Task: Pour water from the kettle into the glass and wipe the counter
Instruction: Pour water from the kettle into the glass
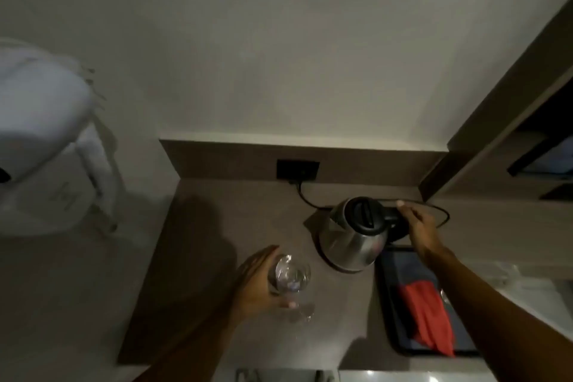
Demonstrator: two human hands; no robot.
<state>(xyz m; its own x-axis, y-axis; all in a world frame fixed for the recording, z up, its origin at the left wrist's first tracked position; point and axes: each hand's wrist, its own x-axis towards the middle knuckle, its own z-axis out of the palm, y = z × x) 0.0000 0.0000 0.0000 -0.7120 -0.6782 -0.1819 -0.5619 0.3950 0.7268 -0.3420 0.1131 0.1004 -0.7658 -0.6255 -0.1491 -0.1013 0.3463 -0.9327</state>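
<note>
A steel kettle (350,236) with a black lid stands upright on its base at the back right of the brown counter (217,226). My right hand (418,226) is wrapped around its black handle. In front of it, to the left, a clear glass (290,273) stands on the counter, and my left hand (257,279) holds it from the left side. A red cloth (428,313) lies on a dark tray (387,288) just right of the kettle, under my right forearm.
The kettle's black cord (307,198) runs to a dark wall socket (297,170) behind it. White towels (40,108) hang on a rack at the left. A dark cabinet with shelves (527,133) rises at the right. A pale surface edges the counter at the front.
</note>
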